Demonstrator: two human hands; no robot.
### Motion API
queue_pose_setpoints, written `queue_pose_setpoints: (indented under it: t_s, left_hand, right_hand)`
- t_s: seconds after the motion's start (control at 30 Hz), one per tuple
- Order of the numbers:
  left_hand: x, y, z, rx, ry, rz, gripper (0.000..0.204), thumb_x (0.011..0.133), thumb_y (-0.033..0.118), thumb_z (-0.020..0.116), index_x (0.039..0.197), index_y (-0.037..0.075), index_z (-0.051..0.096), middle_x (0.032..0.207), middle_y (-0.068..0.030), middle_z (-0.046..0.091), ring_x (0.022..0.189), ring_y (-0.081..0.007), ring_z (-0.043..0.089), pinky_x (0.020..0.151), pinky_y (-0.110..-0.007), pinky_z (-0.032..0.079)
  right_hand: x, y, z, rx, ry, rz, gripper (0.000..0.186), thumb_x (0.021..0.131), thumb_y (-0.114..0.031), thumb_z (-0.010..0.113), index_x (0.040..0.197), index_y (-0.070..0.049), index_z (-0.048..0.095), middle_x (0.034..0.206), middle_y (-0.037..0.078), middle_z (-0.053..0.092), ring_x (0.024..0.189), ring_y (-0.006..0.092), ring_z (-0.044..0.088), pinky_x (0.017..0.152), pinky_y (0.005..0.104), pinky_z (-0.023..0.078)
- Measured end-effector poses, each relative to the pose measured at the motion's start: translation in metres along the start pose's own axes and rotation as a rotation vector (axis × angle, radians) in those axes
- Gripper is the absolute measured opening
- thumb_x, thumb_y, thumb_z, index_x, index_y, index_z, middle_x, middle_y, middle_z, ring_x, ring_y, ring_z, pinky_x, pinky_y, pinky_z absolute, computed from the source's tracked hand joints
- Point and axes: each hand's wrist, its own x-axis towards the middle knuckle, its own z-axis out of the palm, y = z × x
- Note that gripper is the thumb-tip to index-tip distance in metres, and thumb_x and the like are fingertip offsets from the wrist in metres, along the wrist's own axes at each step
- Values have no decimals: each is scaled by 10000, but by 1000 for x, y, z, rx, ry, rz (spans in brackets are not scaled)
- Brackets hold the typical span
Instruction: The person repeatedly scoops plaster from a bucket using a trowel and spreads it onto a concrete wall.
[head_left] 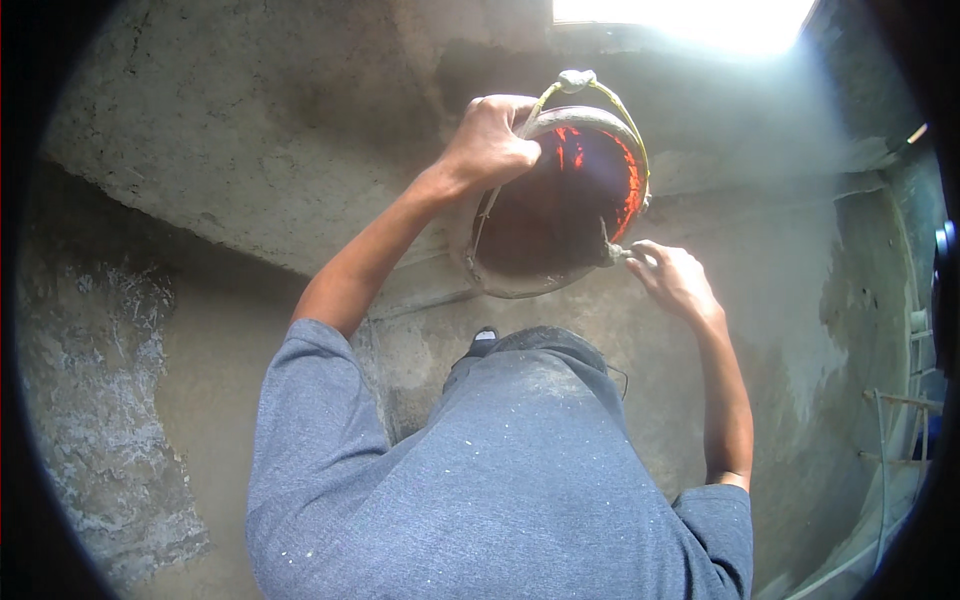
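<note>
In front of me hangs a round bucket (pixel 548 215) tipped so its dark inside faces me. Orange-red streaks show along the upper and right inner wall, and its rim is coated in grey. My left hand (pixel 497 143) is closed on the upper left of the rim, next to the yellowish rope handle (pixel 640 140), which has a grey knot at its top. At the lower right of the rim, the fingers of my right hand (pixel 672 277) pinch the end of a grey-crusted hand tool (pixel 613 250). Most of that tool is hidden in the dark bucket, so its kind cannot be made out.
A rough grey cement wall (pixel 290 130) rises ahead, under a bright opening (pixel 690 20) at the upper right. Stained cement lies below, with a whitish patch (pixel 110 400) at left. A ladder-like frame (pixel 905 430) and a thin pipe stand at the far right.
</note>
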Motion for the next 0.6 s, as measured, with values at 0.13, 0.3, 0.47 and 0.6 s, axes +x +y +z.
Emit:
queue_pose_setpoints:
  t_s: [0.13,0.3,0.47,0.6]
  left_hand:
    - [5,-2,10,-62,44,40,339,621,22,525,918,13,689,662,-134,617,587,-178,566,590,-310,467]
    - [7,0,20,-68,91,170,284,633,30,541,873,28,694,703,-156,641,618,-237,605,616,-341,482]
    - [9,-10,21,-36,80,196,331,654,16,538,952,7,681,748,-123,652,657,-179,578,651,-304,477]
    - [11,-18,23,-76,110,156,262,644,37,558,864,24,698,720,-174,638,645,-255,609,645,-354,485]
  right_hand:
    - [3,12,23,-269,176,-197,244,911,-308,543,1017,-95,600,798,142,632,762,325,631,676,441,495]
    - [15,10,71,-92,201,-210,251,920,-298,526,1021,-82,603,803,174,646,761,351,637,687,453,508]
    - [23,-18,102,292,127,-127,287,910,-289,538,1029,-46,633,868,234,652,833,409,633,756,465,511]
    - [23,-37,109,499,84,-139,298,926,-284,525,1062,-39,628,898,254,639,884,423,613,758,468,483]
